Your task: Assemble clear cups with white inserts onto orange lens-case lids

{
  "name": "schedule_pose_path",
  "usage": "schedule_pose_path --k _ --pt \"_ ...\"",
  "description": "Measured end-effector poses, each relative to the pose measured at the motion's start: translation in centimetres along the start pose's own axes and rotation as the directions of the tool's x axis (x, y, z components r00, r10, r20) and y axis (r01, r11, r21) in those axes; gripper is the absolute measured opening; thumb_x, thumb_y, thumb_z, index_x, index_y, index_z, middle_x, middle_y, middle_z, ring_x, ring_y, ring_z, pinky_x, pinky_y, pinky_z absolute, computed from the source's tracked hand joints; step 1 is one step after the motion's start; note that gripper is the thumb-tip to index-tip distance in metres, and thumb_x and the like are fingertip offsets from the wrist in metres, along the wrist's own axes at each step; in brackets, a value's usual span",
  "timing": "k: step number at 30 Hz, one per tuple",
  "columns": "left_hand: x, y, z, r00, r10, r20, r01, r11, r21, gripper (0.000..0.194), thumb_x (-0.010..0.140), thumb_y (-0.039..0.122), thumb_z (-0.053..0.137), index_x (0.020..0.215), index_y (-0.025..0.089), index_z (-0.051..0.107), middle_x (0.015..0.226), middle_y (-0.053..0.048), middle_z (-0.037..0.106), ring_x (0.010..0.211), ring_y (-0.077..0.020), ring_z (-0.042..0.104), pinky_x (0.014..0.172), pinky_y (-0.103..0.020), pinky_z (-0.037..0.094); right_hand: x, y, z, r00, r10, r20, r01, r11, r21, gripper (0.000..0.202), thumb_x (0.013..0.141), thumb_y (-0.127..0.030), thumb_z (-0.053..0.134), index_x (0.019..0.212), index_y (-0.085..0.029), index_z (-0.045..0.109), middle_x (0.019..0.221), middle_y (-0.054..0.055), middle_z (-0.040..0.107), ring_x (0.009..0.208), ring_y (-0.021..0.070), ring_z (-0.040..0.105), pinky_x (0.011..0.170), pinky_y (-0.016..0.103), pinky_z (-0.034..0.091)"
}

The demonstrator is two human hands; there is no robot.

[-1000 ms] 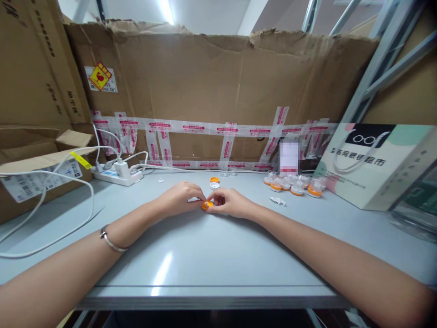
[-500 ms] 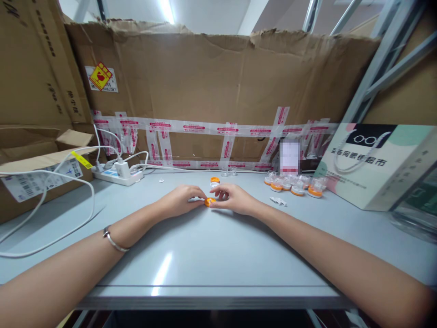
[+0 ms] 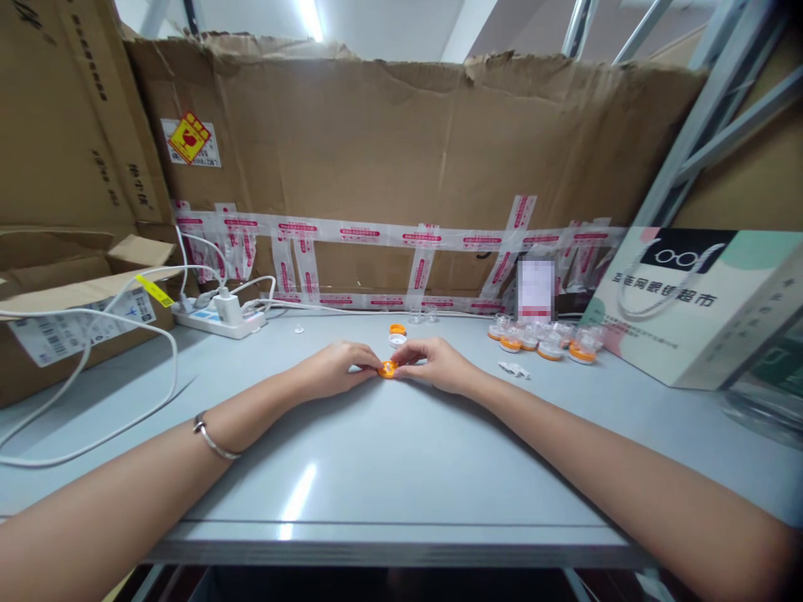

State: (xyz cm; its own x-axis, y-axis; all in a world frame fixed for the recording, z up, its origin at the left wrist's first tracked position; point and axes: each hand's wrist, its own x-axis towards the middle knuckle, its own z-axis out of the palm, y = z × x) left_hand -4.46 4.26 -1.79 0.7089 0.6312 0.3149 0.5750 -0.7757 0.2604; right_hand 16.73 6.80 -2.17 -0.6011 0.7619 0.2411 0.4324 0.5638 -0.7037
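Note:
A small round orange plastic part (image 3: 388,370) with white in its middle lies between my hands at the centre of the table. Its left edge is pinched by the fingertips of my left hand (image 3: 340,368). On the opposite edge, the thumb and fingers of my right hand (image 3: 434,364) close on the same part. Just behind it is a white ring (image 3: 397,340), close to my right fingertips, and beyond that an orange ring (image 3: 397,329). Two clear plastic pieces (image 3: 422,317) stand farther back by the cardboard.
Several clear-and-orange round pieces (image 3: 549,349) cluster at the back right, with small white pieces (image 3: 514,369) before them. A paper bag (image 3: 677,334) stands at right. A power strip (image 3: 219,322), white cables and an opened carton (image 3: 75,318) occupy the left.
My right fingers have come down from beside the white ring onto the orange part's right edge. My left hand stays on its left edge. The whole view has shifted slightly.

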Motion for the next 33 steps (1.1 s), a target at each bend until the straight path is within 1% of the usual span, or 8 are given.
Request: schedule_pose_path --k 4,10,16,28,33 --pt "0.06 0.01 0.04 1.000 -0.011 -0.001 0.011 1.000 0.002 0.026 0.087 0.024 0.046 0.102 0.019 0.066 0.097 -0.006 0.067 0.085 -0.0145 0.061 0.078 -0.023 0.044 -0.02 0.18 0.05 1.000 -0.026 0.008 0.026 1.000 0.010 0.021 0.069 -0.031 0.066 0.083 -0.016 0.069 0.082 0.004 0.069 0.077 0.0169 0.061 0.075 0.030 0.047" --pt "-0.04 -0.25 0.16 1.000 -0.009 -0.002 0.009 1.000 0.002 0.029 0.088 0.024 0.044 0.110 0.022 0.063 0.098 -0.006 0.065 0.086 -0.0145 0.060 0.078 -0.023 0.044 -0.13 0.48 0.08 0.999 -0.040 0.003 0.040 0.999 0.020 0.022 0.070 -0.031 0.067 0.084 -0.015 0.070 0.080 0.005 0.069 0.076 0.0172 0.061 0.073 0.029 0.047" --pt "-0.05 -0.16 0.35 1.000 -0.014 0.005 0.014 1.000 0.011 0.028 0.088 0.024 0.045 0.108 0.020 0.064 0.101 -0.007 0.064 0.088 -0.0147 0.060 0.080 -0.022 0.044 -0.14 0.36 0.05 0.999 -0.049 -0.002 0.049 0.999 -0.002 0.021 0.070 -0.032 0.067 0.084 -0.016 0.071 0.081 0.005 0.069 0.077 0.0175 0.061 0.073 0.029 0.047" --pt "-0.12 -0.05 0.23 1.000 0.011 -0.001 -0.011 0.999 0.030 0.028 0.088 0.024 0.044 0.107 0.020 0.065 0.099 -0.006 0.065 0.087 -0.0145 0.060 0.079 -0.022 0.044 -0.17 0.32 0.09 0.997 -0.076 -0.002 0.076 0.997 -0.022 0.022 0.071 -0.035 0.066 0.083 -0.017 0.071 0.081 0.004 0.070 0.076 0.0174 0.062 0.072 0.030 0.047" --pt "-0.18 -0.12 0.36 1.000 0.026 -0.010 -0.026 0.999 0.033 0.028 0.089 0.025 0.044 0.107 0.021 0.064 0.099 -0.007 0.065 0.086 -0.0147 0.061 0.078 -0.023 0.045 -0.14 0.23 0.03 0.994 -0.107 0.008 0.107 0.993 -0.054 0.022 0.073 -0.036 0.065 0.082 -0.017 0.071 0.081 0.005 0.070 0.077 0.0181 0.061 0.072 0.030 0.046"
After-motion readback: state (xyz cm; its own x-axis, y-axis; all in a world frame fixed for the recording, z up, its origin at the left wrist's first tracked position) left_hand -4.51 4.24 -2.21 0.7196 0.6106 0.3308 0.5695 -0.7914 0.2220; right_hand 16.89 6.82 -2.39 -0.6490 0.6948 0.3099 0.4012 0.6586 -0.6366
